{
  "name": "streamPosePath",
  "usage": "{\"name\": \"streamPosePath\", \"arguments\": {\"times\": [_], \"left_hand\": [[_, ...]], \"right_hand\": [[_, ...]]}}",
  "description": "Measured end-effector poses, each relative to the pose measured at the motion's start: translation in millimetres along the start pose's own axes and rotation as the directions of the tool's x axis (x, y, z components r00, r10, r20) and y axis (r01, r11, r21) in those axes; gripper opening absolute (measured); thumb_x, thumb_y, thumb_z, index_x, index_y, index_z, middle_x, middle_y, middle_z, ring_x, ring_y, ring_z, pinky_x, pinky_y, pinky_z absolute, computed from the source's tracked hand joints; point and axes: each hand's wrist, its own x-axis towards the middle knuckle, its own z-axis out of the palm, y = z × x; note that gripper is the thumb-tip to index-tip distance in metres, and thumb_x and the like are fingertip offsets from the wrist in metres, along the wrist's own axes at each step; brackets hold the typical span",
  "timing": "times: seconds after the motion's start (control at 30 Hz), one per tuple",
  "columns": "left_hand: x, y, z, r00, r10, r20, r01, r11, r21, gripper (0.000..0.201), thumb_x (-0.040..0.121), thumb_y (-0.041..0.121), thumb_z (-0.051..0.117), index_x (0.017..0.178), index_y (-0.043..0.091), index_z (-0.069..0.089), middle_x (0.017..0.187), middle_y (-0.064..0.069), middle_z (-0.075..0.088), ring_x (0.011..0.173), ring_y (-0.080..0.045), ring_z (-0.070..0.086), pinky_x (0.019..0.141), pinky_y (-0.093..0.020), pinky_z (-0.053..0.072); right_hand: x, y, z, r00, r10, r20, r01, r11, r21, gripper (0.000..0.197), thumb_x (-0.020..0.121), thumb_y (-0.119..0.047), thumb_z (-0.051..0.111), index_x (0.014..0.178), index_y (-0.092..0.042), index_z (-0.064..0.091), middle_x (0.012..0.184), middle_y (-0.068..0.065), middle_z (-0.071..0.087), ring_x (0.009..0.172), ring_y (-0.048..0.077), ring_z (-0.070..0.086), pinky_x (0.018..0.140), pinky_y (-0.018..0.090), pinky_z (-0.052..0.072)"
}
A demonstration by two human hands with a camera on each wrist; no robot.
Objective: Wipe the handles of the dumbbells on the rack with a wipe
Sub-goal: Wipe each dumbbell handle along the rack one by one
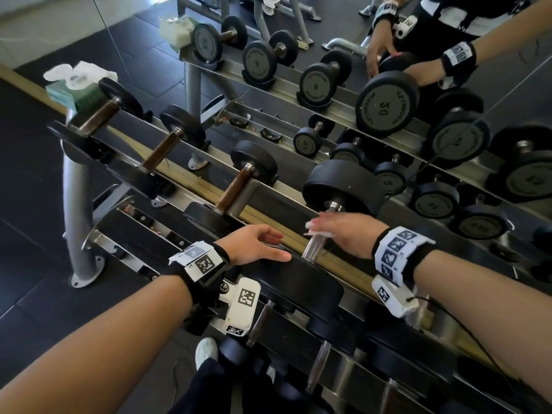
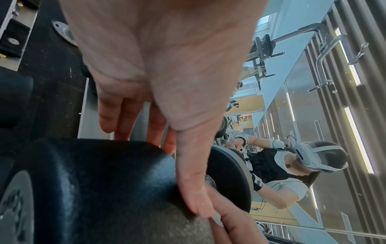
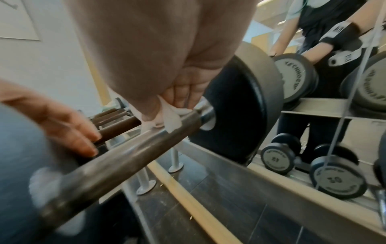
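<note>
On the rack's top tier lies a big black dumbbell (image 1: 343, 186) with a metal handle (image 1: 312, 249). My right hand (image 1: 318, 230) grips a white wipe (image 1: 316, 233) around the far part of that handle, near the far head. In the right wrist view the wipe (image 3: 172, 120) is bunched under my curled fingers (image 3: 181, 95) against the handle (image 3: 125, 156). My left hand (image 1: 282, 246) rests with straight fingers on the dumbbell's near head (image 1: 301, 282). The left wrist view shows the left hand (image 2: 158, 132) lying over that head (image 2: 100, 181).
Three smaller dumbbells with brown handles (image 1: 234, 189) sit further left on the tier. A box of wipes (image 1: 76, 91) stands at the rack's far left end. A mirror (image 1: 388, 94) behind the rack repeats it. More dumbbells (image 1: 319, 363) fill the lower tier by my shoe (image 1: 206, 352).
</note>
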Motion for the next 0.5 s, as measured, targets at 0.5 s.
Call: {"name": "streamPosePath", "arguments": {"times": [0.5], "left_hand": [[-3, -3, 3, 1.0, 0.0, 0.012, 0.001, 0.997, -0.08, 0.068, 0.078, 0.038, 0.077, 0.138, 0.03, 0.047, 0.131, 0.009, 0.059, 0.118, -0.009, 0.053, 0.099, -0.026, 0.036]], "right_hand": [[21, 3, 12, 0.998, 0.023, -0.054, -0.034, 0.978, -0.207, 0.045, 0.098, -0.056, 0.038, 0.125, -0.023, 0.051, 0.131, -0.002, 0.052, 0.131, 0.019, 0.041, 0.12, 0.037, 0.019]]}}
